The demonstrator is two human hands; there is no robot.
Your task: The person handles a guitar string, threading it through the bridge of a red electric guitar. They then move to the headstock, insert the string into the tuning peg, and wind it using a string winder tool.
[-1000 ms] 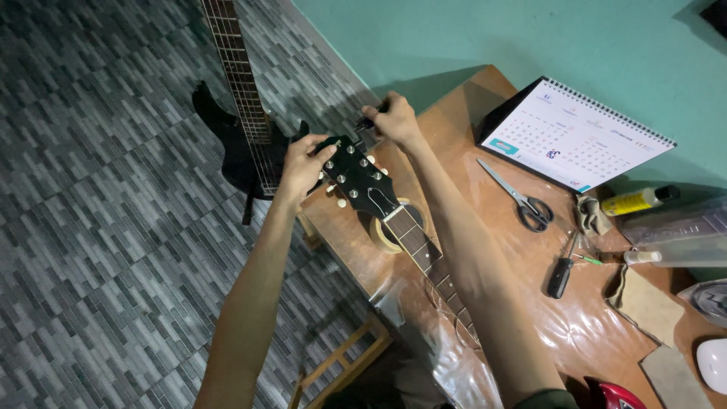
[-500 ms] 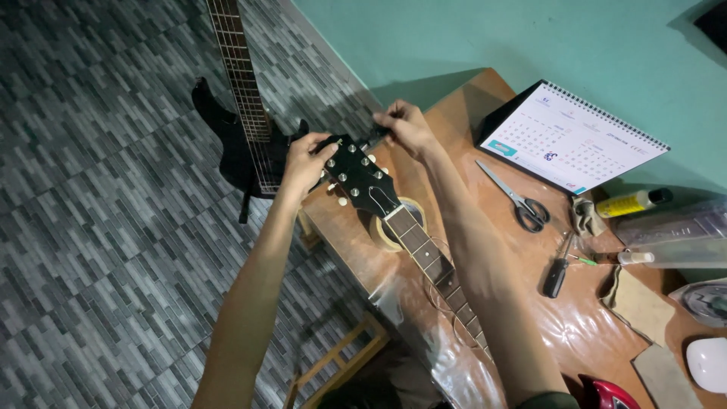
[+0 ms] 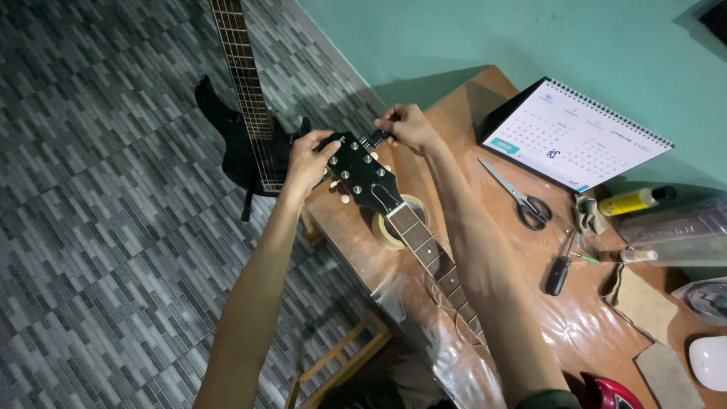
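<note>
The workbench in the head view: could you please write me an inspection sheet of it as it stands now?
Surface: brown table partly under clear plastic sheet.
Job's things: black headstock rests over a tape roll; neck runs back towards the person.
Clutter: calendar, scissors, screwdriver, yellow bottle, clear bottle, rags.
Grippers: left hand steadies the headstock's left edge; right hand pinches a small dark tool at its tip.
Cables: loose strings coil beside the neck.
Surroundings: black guitar on grey patterned floor; teal wall.
</note>
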